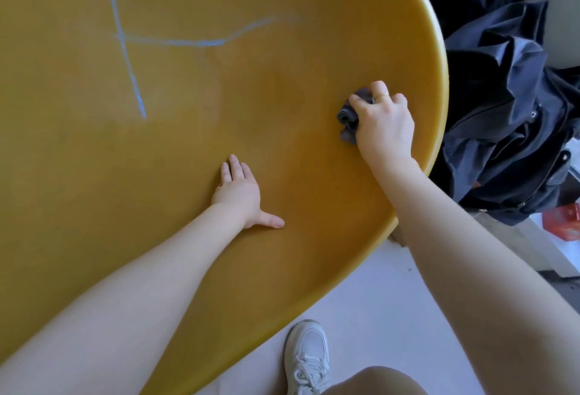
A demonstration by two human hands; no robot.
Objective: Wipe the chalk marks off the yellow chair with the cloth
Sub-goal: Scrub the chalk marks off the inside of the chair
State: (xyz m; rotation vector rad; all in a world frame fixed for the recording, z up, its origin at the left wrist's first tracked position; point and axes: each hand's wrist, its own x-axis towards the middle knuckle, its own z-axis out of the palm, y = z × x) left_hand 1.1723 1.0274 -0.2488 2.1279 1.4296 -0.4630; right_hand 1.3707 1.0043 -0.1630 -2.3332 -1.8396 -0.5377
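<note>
Gripping a bunched dark cloth (347, 118), the right hand (384, 126) presses it onto the yellow chair (282, 2) close to the raised right rim, fingers curled over the wad. Nearest the camera, a white sneaker (308, 358) stands on the pale floor (370, 294). Left hand (240, 192) lies flat on the seat surface, fingers straight, thumb splayed. Farther up, pale blue chalk marks (175, 41) cross, well apart from the cloth. Dark clothing (508, 106) is heaped beyond the rim.
</note>
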